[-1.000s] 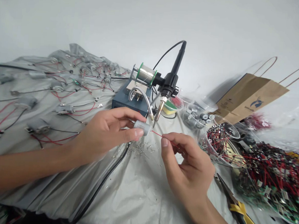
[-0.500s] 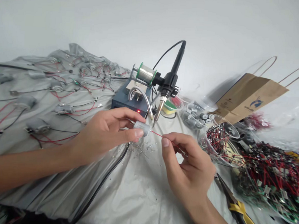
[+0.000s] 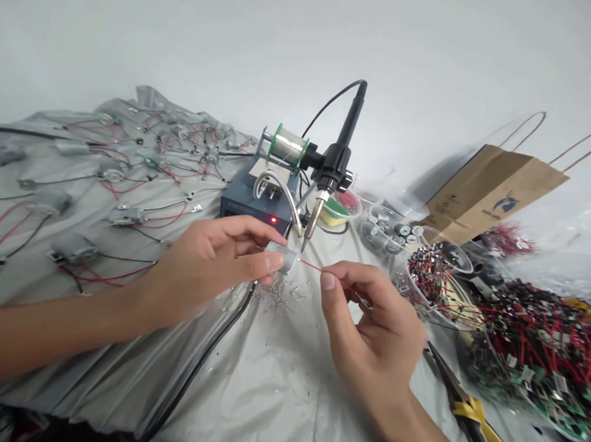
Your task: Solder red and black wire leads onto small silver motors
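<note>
My left hand (image 3: 223, 253) pinches a small grey electric motor (image 3: 289, 255) between thumb and fingers, its terminal end turned to the right. A thin red wire (image 3: 310, 264) runs from that end to my right hand (image 3: 369, 319), whose thumb and forefinger are closed on it. The wire's far part passes over the curled fingers. Just above the motor's terminal end is the tip of a soldering iron (image 3: 315, 219), clamped in a stand. Beside it, the curved metal solder guide tube (image 3: 292, 207) points down. Whether the wire is joined to the terminal I cannot tell.
A blue soldering station (image 3: 237, 194) with a lit red lamp carries a solder spool (image 3: 289, 146). Several wired motors (image 3: 125, 215) lie at left. At right are a tub of motors (image 3: 387, 232), heaped wired boards (image 3: 532, 349), yellow-black pliers (image 3: 478, 419) and a paper bag (image 3: 492, 190).
Hardly anything differs. Both hands keep their grip on the motor and the red wire, with only a very slight shift.
</note>
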Tool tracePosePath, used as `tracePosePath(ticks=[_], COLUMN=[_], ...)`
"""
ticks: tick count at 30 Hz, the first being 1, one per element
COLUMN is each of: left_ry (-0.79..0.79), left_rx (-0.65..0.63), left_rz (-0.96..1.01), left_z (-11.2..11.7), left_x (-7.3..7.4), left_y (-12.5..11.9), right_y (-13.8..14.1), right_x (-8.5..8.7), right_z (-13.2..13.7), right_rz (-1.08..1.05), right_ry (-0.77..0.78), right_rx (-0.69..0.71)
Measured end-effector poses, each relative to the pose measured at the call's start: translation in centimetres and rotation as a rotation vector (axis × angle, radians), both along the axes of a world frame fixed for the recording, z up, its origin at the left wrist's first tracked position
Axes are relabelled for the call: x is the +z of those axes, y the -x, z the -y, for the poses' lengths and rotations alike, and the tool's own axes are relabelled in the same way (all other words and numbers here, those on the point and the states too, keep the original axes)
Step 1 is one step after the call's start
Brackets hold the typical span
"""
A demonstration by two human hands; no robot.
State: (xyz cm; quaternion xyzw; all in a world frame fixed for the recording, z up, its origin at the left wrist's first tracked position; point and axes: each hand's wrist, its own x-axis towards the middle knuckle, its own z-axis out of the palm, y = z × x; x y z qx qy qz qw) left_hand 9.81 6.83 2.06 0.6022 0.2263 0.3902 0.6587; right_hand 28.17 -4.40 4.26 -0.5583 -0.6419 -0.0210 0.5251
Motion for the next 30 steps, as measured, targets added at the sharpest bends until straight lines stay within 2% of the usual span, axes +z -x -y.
tracePosePath(ticks=[17, 30], left_ry=[-0.030, -0.077], left_rx=[0.012, 0.030], left_rz=[0.002, -0.005], left_z=[0.23, 0.23], left_x=[0.47, 0.57], left_y=[-0.25, -0.17], right_y=[-0.16, -0.37], right_x=[-0.16, 0.16], right_z=[0.17, 0.32], right_rz=[-0.030, 0.056], right_ry=[-0.003, 0.017], right_rx=[0.024, 0.013])
